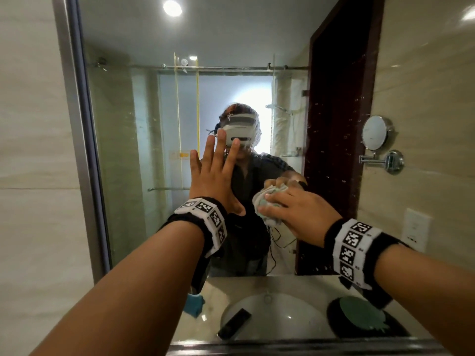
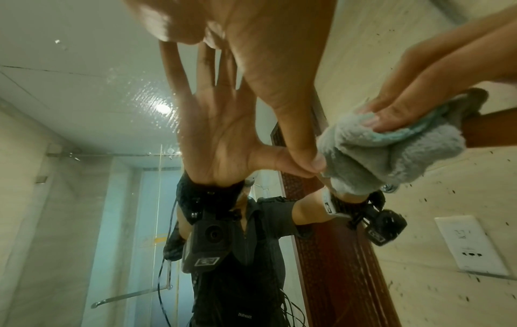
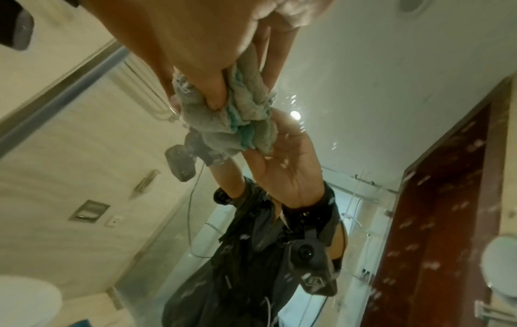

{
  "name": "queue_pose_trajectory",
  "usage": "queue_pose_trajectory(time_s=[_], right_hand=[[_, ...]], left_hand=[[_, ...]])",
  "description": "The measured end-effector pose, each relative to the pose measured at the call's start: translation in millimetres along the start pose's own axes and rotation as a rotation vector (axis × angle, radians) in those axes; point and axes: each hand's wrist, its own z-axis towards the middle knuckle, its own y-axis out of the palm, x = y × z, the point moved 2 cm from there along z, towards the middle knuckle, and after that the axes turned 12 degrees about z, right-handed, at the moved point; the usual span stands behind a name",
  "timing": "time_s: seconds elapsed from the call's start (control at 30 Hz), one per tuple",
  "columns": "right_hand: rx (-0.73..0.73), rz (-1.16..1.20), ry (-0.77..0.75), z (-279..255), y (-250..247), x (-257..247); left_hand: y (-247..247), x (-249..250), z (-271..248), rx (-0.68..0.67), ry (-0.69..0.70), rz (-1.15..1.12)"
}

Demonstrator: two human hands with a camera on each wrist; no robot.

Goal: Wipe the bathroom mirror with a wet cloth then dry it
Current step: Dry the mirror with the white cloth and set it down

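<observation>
Against the glass of the bathroom mirror [image 1: 144, 104], at about ten o'clock of the head view's centre, the left hand [image 1: 214, 176] lies flat with its fingers straight and spread, holding nothing; the left wrist view shows its palm mirrored in the glass, and its thumb [image 2: 293, 124] reaching to three o'clock, just beside the cloth [image 2: 372, 154]. Just to the right of that hand, the right hand [image 1: 295, 211] grips the bunched grey cloth with a teal edge and presses it to the mirror; in the right wrist view the fingers [image 3: 207, 88] curl round the wad [image 3: 238, 126], which meets its own reflection at the glass. Water droplets [image 1: 344, 140] speckle the mirror's right part, at two to three o'clock of the cloth, over the reflected dark red door [image 1: 339, 124]; a further patch of droplets [image 2: 151, 95] shows at nine o'clock of the left hand in the left wrist view. Both wrists wear black bands with white coded markers [image 1: 352, 242].

At three o'clock in the head view, a round shaving mirror on a chrome arm [image 1: 377, 133] hangs on the tiled wall, with a white socket plate [image 1: 416, 228] below it; at six o'clock lies the counter [image 1: 303, 283] with a white basin [image 1: 290, 317], a dark slim object [image 1: 234, 327] across the basin's left rim, a blue cloth [image 1: 195, 304] at seven o'clock, and a green disc on a black round thing [image 1: 359, 317] at five o'clock.
</observation>
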Motion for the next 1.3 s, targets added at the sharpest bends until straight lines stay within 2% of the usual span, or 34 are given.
queue_pose_trajectory(time_s=[0.07,0.13,0.2,0.27,0.33,0.63,0.77,0.87,1.07,1.2,1.3], right_hand=[[0.016,0.045,0.133,3.9,-15.4,13.1],[0.162,0.122,0.332,17.2,-40.4,29.0],[0.325,0.173,0.47,28.7,-58.9,44.8],[0.455,0.243,0.539,34.0,-63.8,50.5],[0.524,0.309,0.548,30.6,-54.2,43.3],[0.188,0.102,0.25,-37.5,37.0,-16.2],[0.072,0.12,0.2,-61.4,48.0,-26.2],[0.08,0.112,0.227,-51.8,33.5,-19.9],[0.218,0.081,0.367,-26.4,7.8,4.7],[0.284,0.077,0.356,-38.2,30.7,-7.9],[0.19,0.059,0.245,-63.4,62.8,-23.0]], left_hand=[[0.2,0.0,-0.2,0.001,0.001,-0.009],[0.0,0.0,-0.3,0.002,0.002,-0.016],[-1.0,0.5,-0.6,-0.004,0.004,-0.009],[-1.9,1.1,-0.5,-0.008,0.003,0.001],[-1.9,1.5,-0.1,-0.008,-0.006,0.011],[-6.1,5.6,-2.6,-0.027,-0.036,0.01],[-0.7,10.7,-23.6,-0.011,-0.026,0.021],[19.9,20.2,-53.6,-0.037,0.006,0.021],[59.5,30.2,-93.4,-0.171,0.024,-0.005],[72.9,34.3,-101.3,-0.197,0.0,-0.023],[77.1,37.4,-100.4,-0.197,-0.014,-0.02]])
